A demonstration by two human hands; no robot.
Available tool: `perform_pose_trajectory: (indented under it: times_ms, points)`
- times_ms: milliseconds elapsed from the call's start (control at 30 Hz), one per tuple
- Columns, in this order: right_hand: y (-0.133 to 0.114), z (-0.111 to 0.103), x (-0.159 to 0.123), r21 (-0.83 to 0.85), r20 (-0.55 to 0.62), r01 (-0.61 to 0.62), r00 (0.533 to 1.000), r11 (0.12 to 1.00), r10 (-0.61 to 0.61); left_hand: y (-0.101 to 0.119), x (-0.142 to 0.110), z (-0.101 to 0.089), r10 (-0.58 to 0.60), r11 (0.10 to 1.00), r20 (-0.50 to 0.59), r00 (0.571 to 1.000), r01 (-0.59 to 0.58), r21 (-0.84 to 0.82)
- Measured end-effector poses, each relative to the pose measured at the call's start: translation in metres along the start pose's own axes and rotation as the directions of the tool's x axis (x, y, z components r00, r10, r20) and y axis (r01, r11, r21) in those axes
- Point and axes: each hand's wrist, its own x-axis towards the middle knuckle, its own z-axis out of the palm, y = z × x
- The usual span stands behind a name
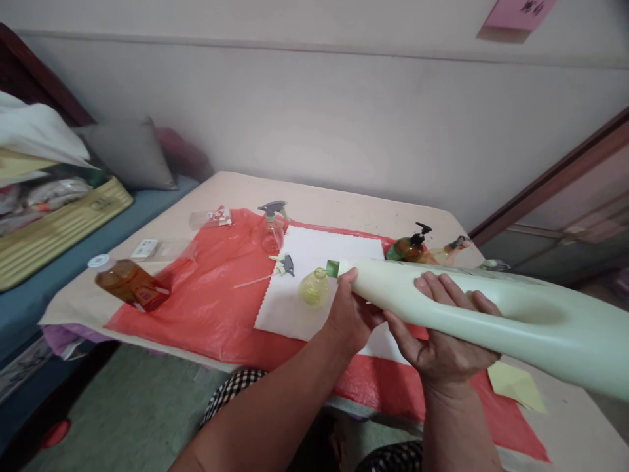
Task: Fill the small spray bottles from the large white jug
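A large pale green jug (pixel 540 328) with a handle lies tilted on its side in both my hands. My left hand (pixel 351 314) grips it near the neck. My right hand (pixel 452 334) is wrapped round its handle part. The jug's green mouth piece (pixel 333 268) is beside the neck of a small clear bottle (pixel 314 288) holding yellow-green liquid; whether they touch I cannot tell. That bottle stands on a white scalloped cloth (pixel 275 308). Left of it lies a detached trigger spray head (pixel 285 265) with a thin tube.
Red plastic sheeting (pixel 211 295) covers much of the table. A spray bottle (pixel 272 229) stands behind, and an amber pump bottle (pixel 410 248) at the back right. An amber-liquid bottle (pixel 130 282) is at the left. Yellow paper (pixel 515 383) lies on the right.
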Motion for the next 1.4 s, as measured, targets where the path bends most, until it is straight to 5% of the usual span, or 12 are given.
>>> perform_pose_trajectory:
  times_ms: [1400]
  points:
    - [-0.0002, 0.0003, -0.0006, -0.016, -0.001, 0.004, 1.000, 1.000, -0.004, 0.0013, -0.0008, 0.0001, 0.002, 1.000, -0.011, 1.000, -0.002, 0.007]
